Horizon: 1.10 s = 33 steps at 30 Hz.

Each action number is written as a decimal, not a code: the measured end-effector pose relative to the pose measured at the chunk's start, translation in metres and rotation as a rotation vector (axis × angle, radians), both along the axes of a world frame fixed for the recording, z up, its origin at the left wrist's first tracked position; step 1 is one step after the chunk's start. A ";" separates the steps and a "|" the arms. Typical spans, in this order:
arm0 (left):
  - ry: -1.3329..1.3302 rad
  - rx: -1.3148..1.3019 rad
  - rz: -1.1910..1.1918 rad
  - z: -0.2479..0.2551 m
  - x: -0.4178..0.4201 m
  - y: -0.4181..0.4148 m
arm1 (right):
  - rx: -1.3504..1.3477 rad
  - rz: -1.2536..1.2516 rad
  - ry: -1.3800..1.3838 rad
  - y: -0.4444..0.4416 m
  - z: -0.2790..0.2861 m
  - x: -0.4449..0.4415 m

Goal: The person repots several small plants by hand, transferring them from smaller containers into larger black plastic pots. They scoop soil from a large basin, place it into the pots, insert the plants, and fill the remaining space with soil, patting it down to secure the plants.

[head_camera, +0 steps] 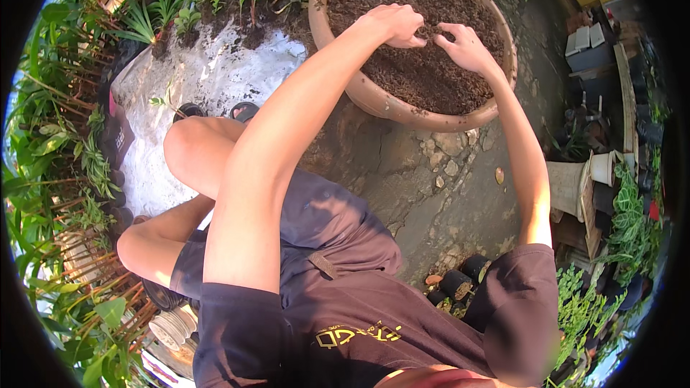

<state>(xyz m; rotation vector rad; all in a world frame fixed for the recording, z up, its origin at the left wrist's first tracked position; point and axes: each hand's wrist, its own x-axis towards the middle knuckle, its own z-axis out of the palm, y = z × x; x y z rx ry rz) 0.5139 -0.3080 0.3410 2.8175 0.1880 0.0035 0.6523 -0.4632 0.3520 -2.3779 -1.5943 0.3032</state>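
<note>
A large round brown plant pot (pixel 372 99) stands before me, filled with dark, crumbly potting soil (pixel 426 81). Both hands are over the soil, fingertips facing each other and a short way apart. My left hand (pixel 396 25) has its fingers curled, with the thumb below them. My right hand (pixel 464 47) is bent in a pinch from the other side. Between the two sets of fingertips is a small dark soil clump (pixel 430 32), hard to tell from the soil behind it.
A soil-flecked white sheet (pixel 215 64) lies left of the pot, with loose plants (pixel 153 37) along its far edge. Dense potted greenery (pixel 59 172) lines the left. Small black pots (pixel 457 284) lie on the rough concrete floor (pixel 409 188). Shelving and planters (pixel 571 186) stand right.
</note>
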 end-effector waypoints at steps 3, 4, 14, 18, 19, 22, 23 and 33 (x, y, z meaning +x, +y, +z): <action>-0.064 -0.016 0.075 0.014 -0.016 0.022 | 0.024 -0.044 0.014 0.026 0.011 -0.005; -0.126 -0.018 0.110 0.017 -0.025 0.033 | 0.055 -0.030 0.027 0.038 0.018 -0.011; -0.220 0.138 0.376 0.069 -0.240 0.186 | 0.053 0.446 0.524 0.243 0.045 -0.158; -0.384 0.131 0.527 0.047 -0.374 0.221 | 0.031 0.582 0.575 0.325 0.015 -0.256; -0.344 0.123 0.596 0.031 -0.408 0.225 | 0.030 0.687 0.610 0.340 0.000 -0.286; -0.350 0.053 0.733 -0.056 -0.472 0.239 | -0.085 0.668 0.719 0.370 -0.058 -0.353; -0.340 0.048 0.785 -0.082 -0.500 0.238 | -0.130 0.689 0.769 0.372 -0.069 -0.387; -0.179 -0.218 1.254 -0.316 -0.550 0.219 | -0.370 0.541 1.032 0.417 -0.229 -0.498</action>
